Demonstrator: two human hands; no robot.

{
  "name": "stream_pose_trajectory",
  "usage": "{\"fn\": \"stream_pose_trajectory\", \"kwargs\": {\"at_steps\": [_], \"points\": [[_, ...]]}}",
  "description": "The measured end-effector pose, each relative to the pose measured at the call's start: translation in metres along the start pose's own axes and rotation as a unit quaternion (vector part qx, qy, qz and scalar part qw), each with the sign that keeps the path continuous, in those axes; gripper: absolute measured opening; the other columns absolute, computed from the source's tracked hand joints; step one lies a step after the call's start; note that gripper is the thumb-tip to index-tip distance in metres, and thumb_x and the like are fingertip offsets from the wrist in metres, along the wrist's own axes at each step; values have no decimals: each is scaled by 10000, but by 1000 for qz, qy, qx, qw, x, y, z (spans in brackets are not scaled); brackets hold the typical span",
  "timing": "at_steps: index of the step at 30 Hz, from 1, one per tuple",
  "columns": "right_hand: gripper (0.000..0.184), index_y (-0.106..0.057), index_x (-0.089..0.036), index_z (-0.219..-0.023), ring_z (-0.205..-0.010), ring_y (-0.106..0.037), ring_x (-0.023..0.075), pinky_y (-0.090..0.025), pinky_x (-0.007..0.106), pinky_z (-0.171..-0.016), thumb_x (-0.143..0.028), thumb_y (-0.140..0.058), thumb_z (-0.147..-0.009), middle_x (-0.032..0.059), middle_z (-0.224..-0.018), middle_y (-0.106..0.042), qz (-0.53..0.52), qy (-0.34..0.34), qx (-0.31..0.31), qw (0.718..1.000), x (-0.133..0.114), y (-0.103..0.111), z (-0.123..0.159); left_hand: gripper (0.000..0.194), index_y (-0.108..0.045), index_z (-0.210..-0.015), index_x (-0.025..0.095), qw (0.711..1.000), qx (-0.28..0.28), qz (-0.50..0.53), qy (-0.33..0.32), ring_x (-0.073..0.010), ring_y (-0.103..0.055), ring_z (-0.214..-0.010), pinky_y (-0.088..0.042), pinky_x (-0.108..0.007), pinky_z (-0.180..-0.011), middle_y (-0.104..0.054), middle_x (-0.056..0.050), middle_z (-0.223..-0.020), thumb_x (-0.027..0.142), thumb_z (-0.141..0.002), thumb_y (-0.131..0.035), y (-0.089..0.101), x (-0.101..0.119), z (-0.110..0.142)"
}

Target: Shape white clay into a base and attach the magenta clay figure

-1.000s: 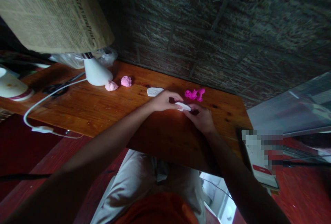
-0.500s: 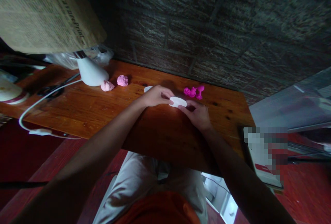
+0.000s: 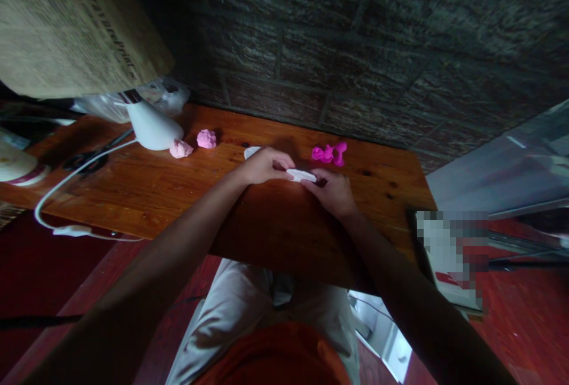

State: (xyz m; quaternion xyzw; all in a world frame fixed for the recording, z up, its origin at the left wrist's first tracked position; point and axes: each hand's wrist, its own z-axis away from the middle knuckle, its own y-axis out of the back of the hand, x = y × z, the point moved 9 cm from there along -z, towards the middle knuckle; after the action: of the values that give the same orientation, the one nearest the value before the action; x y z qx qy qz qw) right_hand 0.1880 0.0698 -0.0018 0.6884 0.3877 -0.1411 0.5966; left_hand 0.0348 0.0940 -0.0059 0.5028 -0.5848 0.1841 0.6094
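Between my two hands is a flat white disc of what looks like modelling clay (image 3: 301,175), seen nearly edge-on. My left hand (image 3: 265,166) pinches its left end with thumb and fingers. At the right end, my right hand (image 3: 333,190) grips it the same way. Partly hidden behind my left hand, another white piece (image 3: 251,152) lies on the wooden table (image 3: 178,195). Just beyond my right hand are bright magenta shaped pieces (image 3: 329,152). Two crumpled pale pink lumps, a nearer one (image 3: 181,148) and a farther one (image 3: 207,139), rest to the left.
A lamp with a white base (image 3: 153,127) and a printed paper-like shade (image 3: 80,29) stands at the left, its white cord (image 3: 57,180) looping over the table edge. Black scissors (image 3: 86,159) and a plastic bag (image 3: 169,97) lie nearby. A dark brick wall (image 3: 347,47) rises behind.
The white disc has tilted from showing its broad face to nearly edge-on, both hands still holding it. The whole view has shifted slightly.
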Motion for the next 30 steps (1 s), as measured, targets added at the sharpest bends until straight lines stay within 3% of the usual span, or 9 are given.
{"fn": "stream_pose_trajectory", "kwargs": {"at_steps": [4,8,13,23,30], "points": [[159,-750,-211,-851,-648,-617,155,-440,264,-635,-353,-698,-805,16,-746,-723,-31,15,-5,999,-1,2,2,293,-703,-854,124,999,30,16,-5,-135,-673,-710,-515,-236,-665,-742,-43,-810,343,-691,-809,2,0,3],[224,-755,-210,-953,-733,-665,177,-492,292,-709,-372,-682,-816,38,-875,-763,-83,18,9,996,-1,4,3,292,-712,-872,119,1000,25,2,-19,-125,-662,-692,-495,-222,-640,-747,-48,-814,342,-707,-801,-1,6,3],[157,-763,-220,-907,-709,-674,175,-499,291,-700,-324,-689,-817,25,-838,-769,-81,10,-1,997,-3,-2,0,245,-745,-924,128,997,41,-35,-49,-140,-680,-776,-501,-227,-696,-764,-65,-893,288,-743,-781,0,16,0],[163,-767,-236,-941,-825,-721,191,-545,319,-816,-292,-738,-790,28,-929,-784,-124,5,23,992,-1,2,5,282,-743,-866,125,997,69,0,-29,-141,-682,-755,-515,-238,-706,-759,-58,-848,335,-694,-819,8,1,0],[143,-776,-258,-907,-783,-722,202,-567,339,-782,-304,-740,-777,22,-908,-789,-102,8,29,994,-2,3,10,237,-743,-863,144,999,24,9,-31,-127,-671,-731,-512,-244,-704,-757,-36,-837,305,-703,-810,-1,8,2]]}}
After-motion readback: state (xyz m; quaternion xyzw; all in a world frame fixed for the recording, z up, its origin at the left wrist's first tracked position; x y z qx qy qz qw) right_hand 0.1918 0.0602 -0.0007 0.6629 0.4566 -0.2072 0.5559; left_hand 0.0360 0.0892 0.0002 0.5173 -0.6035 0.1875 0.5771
